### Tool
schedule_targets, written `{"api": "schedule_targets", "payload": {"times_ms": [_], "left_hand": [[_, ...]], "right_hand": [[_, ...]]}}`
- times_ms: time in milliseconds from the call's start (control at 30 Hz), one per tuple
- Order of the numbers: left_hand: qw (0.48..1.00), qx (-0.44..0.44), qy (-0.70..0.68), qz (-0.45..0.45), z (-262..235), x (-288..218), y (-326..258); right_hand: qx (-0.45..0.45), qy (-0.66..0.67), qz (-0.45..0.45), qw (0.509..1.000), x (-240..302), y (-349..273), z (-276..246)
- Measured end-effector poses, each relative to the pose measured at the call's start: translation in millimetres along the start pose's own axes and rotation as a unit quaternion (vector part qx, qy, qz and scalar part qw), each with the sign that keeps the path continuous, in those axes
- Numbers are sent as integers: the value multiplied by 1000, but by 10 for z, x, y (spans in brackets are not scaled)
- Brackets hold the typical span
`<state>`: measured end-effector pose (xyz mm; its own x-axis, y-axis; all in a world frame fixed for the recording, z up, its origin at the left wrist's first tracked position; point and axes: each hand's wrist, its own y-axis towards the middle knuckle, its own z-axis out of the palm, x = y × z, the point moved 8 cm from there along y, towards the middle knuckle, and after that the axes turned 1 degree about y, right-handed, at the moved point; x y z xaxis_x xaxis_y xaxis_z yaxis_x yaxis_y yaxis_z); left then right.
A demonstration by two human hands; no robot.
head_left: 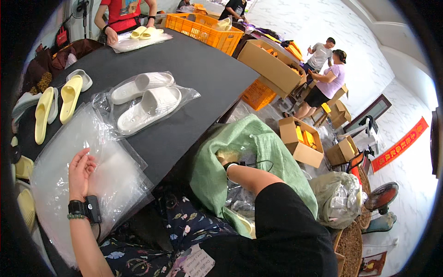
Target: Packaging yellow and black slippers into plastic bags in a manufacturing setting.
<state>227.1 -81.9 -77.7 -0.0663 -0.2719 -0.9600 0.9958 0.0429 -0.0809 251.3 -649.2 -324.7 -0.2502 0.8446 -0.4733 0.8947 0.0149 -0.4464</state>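
Note:
My left hand [81, 170] rests palm up on a stack of clear plastic bags [115, 171], its fingers apart and slightly curled, holding nothing. My right hand [223, 161] reaches inside an open green woven sack [254, 134] beside the table. Its fingers are hidden there, next to something pale yellow [230, 156] that I cannot make out. Beyond the bags, a pair of white slippers [150, 108] lies in a clear bag. To their left are yellow slippers [70, 98], with grey-white ones partly beneath them.
The dark table [212, 74] runs away from me. Across it, a person in red [122, 18] handles a bag with yellow slippers [146, 32]. An orange crate [203, 33], cardboard boxes [270, 67] and a bulging sack [336, 198] stand farther right. Two people stand near the boxes.

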Motion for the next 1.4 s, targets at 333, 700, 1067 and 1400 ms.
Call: {"api": "schedule_targets", "payload": {"times_ms": [333,700,1067,1400], "left_hand": [[1000,2,6,-8,17,-17,-21],[1000,5,3,5,36,-9,-6],[1000,10,3,13,41,-39,-38],[1000,3,-5,6,78,-105,-82]], "right_hand": [[19,347,147,926,-566,-282,178],[156,266,80,948,-270,-409,291],[269,164,-15,949,-55,-255,-9],[366,23,-106,924,358,-523,138]]}}
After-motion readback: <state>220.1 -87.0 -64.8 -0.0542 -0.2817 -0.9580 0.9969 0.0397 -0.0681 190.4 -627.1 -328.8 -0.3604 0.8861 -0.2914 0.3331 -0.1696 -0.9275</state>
